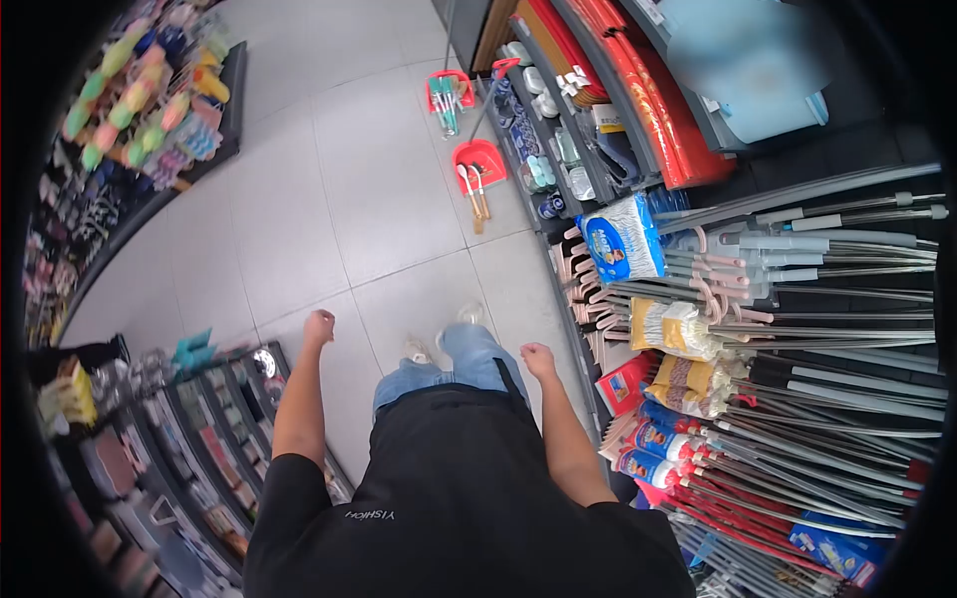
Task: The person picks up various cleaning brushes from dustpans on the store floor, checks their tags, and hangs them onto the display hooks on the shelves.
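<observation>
My left hand (pixel 319 327) hangs over the grey tiled floor, its fingers curled in and nothing visible in them. On the other side of my body, my right hand (pixel 538 360) is also closed, with no object showing in it. It is nearer to the rack of mops on the right but apart from it. Ahead on the floor, a red dustpan (pixel 482 155) has two white-headed tools with wooden handles (pixel 475 194) lying across it. Farther off, a second red dustpan (pixel 463 84) holds teal and clear tools (pixel 445 104).
Long-handled mops (pixel 847 329) fill the right side, several with packaged heads such as a blue mop pack (pixel 622 239). Shelves of goods (pixel 538 130) stand beyond them. A low shelf unit (pixel 189 448) is at left; a display of colourful goods (pixel 140 100) stands farther ahead. Floor tiles (pixel 269 199) run between.
</observation>
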`<state>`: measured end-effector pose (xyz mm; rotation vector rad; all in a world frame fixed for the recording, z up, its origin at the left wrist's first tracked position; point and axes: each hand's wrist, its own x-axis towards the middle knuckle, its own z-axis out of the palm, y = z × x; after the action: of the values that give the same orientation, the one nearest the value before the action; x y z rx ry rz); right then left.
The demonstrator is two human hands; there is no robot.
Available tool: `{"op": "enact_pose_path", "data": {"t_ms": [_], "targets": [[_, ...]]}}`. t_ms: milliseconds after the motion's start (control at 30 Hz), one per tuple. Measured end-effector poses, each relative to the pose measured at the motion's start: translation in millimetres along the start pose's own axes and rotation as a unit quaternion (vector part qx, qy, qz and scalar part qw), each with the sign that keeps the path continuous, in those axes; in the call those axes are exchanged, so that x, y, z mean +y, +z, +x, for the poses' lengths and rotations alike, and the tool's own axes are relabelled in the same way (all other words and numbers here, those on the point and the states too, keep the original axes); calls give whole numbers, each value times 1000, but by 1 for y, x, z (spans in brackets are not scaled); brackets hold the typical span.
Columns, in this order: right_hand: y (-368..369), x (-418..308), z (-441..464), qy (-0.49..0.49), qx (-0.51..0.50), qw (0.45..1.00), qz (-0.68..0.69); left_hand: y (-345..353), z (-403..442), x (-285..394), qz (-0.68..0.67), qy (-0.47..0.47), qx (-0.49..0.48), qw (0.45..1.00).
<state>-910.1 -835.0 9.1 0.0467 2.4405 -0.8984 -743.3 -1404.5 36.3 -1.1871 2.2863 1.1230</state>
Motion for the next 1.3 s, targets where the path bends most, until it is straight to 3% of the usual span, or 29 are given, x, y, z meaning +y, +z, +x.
{"op": "enact_pose_path", "data": {"t_ms": [167,267,333,367,400,433,467,500,600,733,800,933,1033,1100,1133,1200,1300], "targets": [[-2,-2,60,69,-17,997,-17,-26,64,81,13,32,11,999],[14,27,110,-4,-87,974,-207,-10,72,97,20,33,9,999],[6,-7,131,104,-217,960,-144,7,75,79,57,-13,-27,998],[-7,-24,155,153,-274,943,-113,24,87,44,151,74,-45,985],[-10,-28,190,79,-242,953,-166,38,96,18,241,164,-46,955],[-3,-22,222,10,-213,952,-222,41,88,31,109,15,-93,990],[5,-15,235,-54,-192,940,-277,31,51,90,-52,-224,-65,971],[-13,-45,236,-12,-154,971,-182,29,35,103,-95,-252,-51,962],[-52,-125,290,38,-46,998,-15,26,42,101,-223,-142,-28,964],[-69,-181,340,29,-2,992,120,19,102,127,-210,-119,-46,969],[-74,-201,361,22,32,991,126,11,161,128,-88,-105,-87,987],[-70,-218,356,57,69,992,89,-31,272,227,104,-173,-116,973],[-40,-200,340,112,55,990,59,-60,365,307,197,-68,-164,964],[-26,-207,318,202,45,975,85,-76,419,364,282,79,-141,946],[-18,-213,310,236,46,966,92,-68,477,358,310,128,-134,932],[4,-223,287,309,38,944,109,-84,510,427,351,176,-150,908],[24,-264,270,306,77,946,75,-88,567,483,368,273,-146,877]]}}
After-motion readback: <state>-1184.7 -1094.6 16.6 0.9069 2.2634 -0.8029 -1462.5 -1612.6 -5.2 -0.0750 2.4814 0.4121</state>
